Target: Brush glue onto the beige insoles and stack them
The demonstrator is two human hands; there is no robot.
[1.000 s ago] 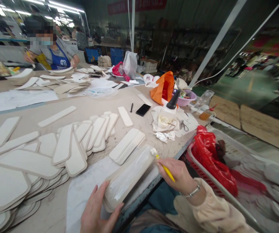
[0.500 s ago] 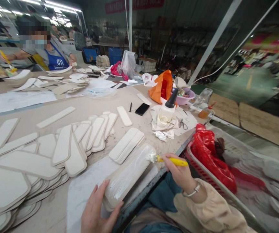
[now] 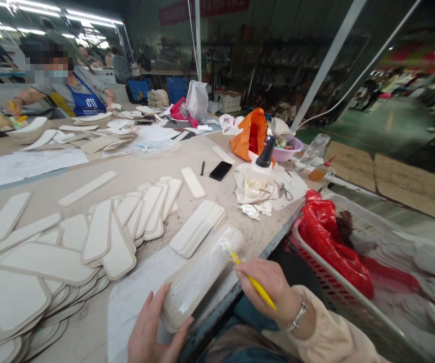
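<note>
My left hand grips the near end of a stack of long beige insole boards lying at the table's front edge, its top shiny with white glue. My right hand is closed round a yellow-handled brush, whose white bristle tip touches the far part of the stack's top. A second small stack of boards lies just beyond. A glue bottle with a black nozzle stands on white paper further back.
Many glued boards lie fanned out on the left of the table. A black phone, scissors, an orange bag and a pink bowl sit beyond. A red basket with a red bag is at right. A person in a blue apron works at the far left.
My right hand has swung the brush from the stack's far end back onto its top, with the handle now pointing toward me. The left hand stays on the stack's near end.
</note>
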